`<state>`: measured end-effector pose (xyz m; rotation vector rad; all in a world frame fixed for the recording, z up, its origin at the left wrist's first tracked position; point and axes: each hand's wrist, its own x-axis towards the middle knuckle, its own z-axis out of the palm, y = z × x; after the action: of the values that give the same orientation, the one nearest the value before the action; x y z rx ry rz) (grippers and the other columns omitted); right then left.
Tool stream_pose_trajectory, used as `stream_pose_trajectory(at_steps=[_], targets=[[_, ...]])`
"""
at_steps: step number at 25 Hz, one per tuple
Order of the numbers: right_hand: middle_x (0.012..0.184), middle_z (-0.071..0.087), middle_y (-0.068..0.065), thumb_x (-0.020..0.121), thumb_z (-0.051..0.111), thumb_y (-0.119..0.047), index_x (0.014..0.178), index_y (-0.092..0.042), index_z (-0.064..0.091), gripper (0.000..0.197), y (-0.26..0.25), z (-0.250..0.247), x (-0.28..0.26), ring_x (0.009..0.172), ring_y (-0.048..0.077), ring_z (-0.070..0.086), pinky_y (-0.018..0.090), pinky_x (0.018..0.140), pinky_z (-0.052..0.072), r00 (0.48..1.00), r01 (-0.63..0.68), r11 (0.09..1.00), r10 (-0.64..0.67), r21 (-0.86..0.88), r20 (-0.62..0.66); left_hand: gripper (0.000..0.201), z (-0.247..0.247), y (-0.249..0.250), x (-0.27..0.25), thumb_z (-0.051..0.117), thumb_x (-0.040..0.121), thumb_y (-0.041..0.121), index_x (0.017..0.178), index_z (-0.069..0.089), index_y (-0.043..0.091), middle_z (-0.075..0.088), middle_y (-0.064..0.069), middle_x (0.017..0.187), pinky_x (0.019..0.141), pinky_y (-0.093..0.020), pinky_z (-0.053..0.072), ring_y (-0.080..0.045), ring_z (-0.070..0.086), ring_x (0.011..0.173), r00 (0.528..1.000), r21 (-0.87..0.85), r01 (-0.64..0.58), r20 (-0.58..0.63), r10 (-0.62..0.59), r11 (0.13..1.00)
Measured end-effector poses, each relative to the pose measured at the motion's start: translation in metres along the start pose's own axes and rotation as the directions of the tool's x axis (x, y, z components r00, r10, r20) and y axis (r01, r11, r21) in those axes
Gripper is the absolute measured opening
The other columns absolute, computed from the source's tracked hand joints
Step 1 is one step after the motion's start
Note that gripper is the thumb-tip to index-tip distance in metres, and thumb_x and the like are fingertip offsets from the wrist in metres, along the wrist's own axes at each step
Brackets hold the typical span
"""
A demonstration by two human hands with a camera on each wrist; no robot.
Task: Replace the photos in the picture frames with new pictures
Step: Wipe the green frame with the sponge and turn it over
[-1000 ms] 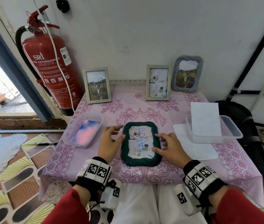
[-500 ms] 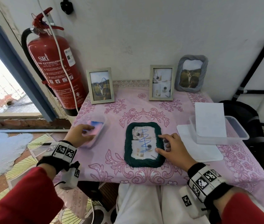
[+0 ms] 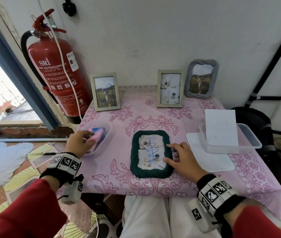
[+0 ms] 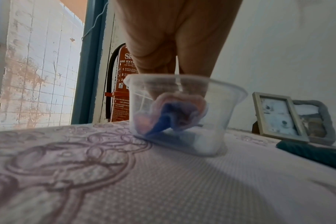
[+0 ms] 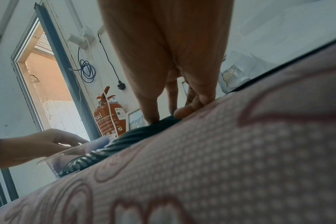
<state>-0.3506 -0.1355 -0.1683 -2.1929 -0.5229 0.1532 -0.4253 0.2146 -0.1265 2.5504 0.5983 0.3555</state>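
A green frame (image 3: 150, 156) with a scribbled photo lies flat near the front edge of the table (image 3: 249, 170), pressed at its right side by the spread fingers of the right hand (image 3: 181, 158). At the left edge, a pink-and-blue cloth (image 3: 95, 138) is gripped by the left hand (image 3: 79, 143) inside a clear tub (image 4: 184, 112).

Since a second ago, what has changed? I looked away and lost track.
The left hand left the green frame, moved left to the plastic tub and now grips the pink-and-blue cloth in it. The right hand stayed on the frame's right edge; the frame stayed flat.
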Motion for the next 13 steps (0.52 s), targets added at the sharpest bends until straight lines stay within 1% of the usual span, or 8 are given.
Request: stream_pose_trajectory(at_steps=[2,3,5,6,8,9,11,13], targets=[[0.100,0.037,0.001,0.081,0.071,-0.020,0.128,-0.016,0.050,0.051,0.000,0.000,0.000,0.074,0.006,0.041,0.024,0.087,0.049,1.000,0.003,1.000,-0.003,0.003,0.001,0.031,-0.005,0.003,-0.003,0.069,0.080,0.011,0.111,0.067,0.006,0.069,-0.013,0.097,0.075,-0.031,0.050,-0.020,0.060,0.079,0.995,-0.017,-0.054,-0.085,0.053,0.998],[0.100,0.037,0.001,0.081,0.071,-0.021,0.128,-0.016,0.050,0.051,0.000,0.000,0.000,0.075,0.007,0.041,0.024,0.088,0.049,1.000,0.004,1.000,-0.004,0.001,0.002,0.031,-0.009,0.007,-0.003,0.068,0.081,0.010,0.111,0.066,0.006,0.069,-0.013,0.098,0.073,-0.027,0.050,-0.019,0.060,0.079,0.988,-0.028,-0.090,-0.126,0.085,0.996],[0.100,0.037,0.001,0.082,0.071,-0.022,0.128,-0.017,0.050,0.051,0.000,0.000,0.000,0.078,0.009,0.042,0.028,0.091,0.050,1.000,0.003,1.000,-0.003,-0.010,0.005,0.032,-0.017,0.021,-0.006,0.067,0.082,0.010,0.113,0.065,0.006,0.067,-0.010,0.101,0.060,-0.011,0.048,-0.013,0.059,0.075,0.969,-0.049,-0.168,-0.190,0.156,0.985],[0.100,0.037,0.001,0.082,0.070,-0.022,0.128,-0.016,0.050,0.051,0.000,0.000,0.000,0.080,0.011,0.042,0.031,0.093,0.050,1.000,0.002,1.000,-0.002,-0.013,0.006,0.031,-0.020,0.031,-0.006,0.066,0.082,0.010,0.113,0.064,0.006,0.064,-0.009,0.101,0.054,-0.006,0.046,-0.008,0.057,0.073,0.956,-0.056,-0.213,-0.219,0.196,0.976],[0.101,0.037,0.002,0.082,0.070,-0.022,0.129,-0.016,0.050,0.052,0.001,0.001,0.001,0.081,0.012,0.042,0.034,0.094,0.049,1.000,0.001,1.000,-0.001,-0.013,0.006,0.029,-0.021,0.055,-0.009,0.066,0.082,0.008,0.111,0.064,0.006,0.060,-0.007,0.099,0.055,0.004,0.040,-0.004,0.054,0.071,0.932,-0.090,-0.295,-0.249,0.265,0.951],[0.101,0.037,0.001,0.082,0.070,-0.022,0.129,-0.016,0.050,0.052,0.001,0.001,0.001,0.081,0.012,0.042,0.034,0.094,0.049,1.000,0.000,1.000,0.000,-0.013,0.005,0.028,-0.018,0.067,-0.010,0.067,0.081,0.007,0.109,0.064,0.006,0.059,-0.006,0.097,0.055,0.005,0.039,-0.003,0.053,0.071,0.927,-0.120,-0.325,-0.238,0.290,0.938],[0.101,0.037,0.001,0.082,0.070,-0.022,0.129,-0.016,0.050,0.052,0.001,0.001,0.001,0.081,0.012,0.042,0.033,0.094,0.050,1.000,0.000,1.000,0.000,-0.012,0.005,0.026,-0.004,0.092,-0.015,0.068,0.079,0.007,0.106,0.065,0.005,0.056,-0.005,0.094,0.058,0.002,0.043,-0.005,0.053,0.071,0.928,-0.171,-0.356,-0.178,0.327,0.919],[0.101,0.037,0.001,0.082,0.070,-0.023,0.128,-0.017,0.050,0.051,0.000,0.001,0.001,0.080,0.011,0.043,0.032,0.093,0.050,1.000,-0.006,1.000,0.006,-0.009,0.007,0.026,0.017,0.112,-0.020,0.067,0.080,0.012,0.105,0.064,0.006,0.055,-0.005,0.092,0.062,-0.011,0.051,-0.011,0.055,0.072,0.935,-0.195,-0.354,-0.078,0.345,0.915]])
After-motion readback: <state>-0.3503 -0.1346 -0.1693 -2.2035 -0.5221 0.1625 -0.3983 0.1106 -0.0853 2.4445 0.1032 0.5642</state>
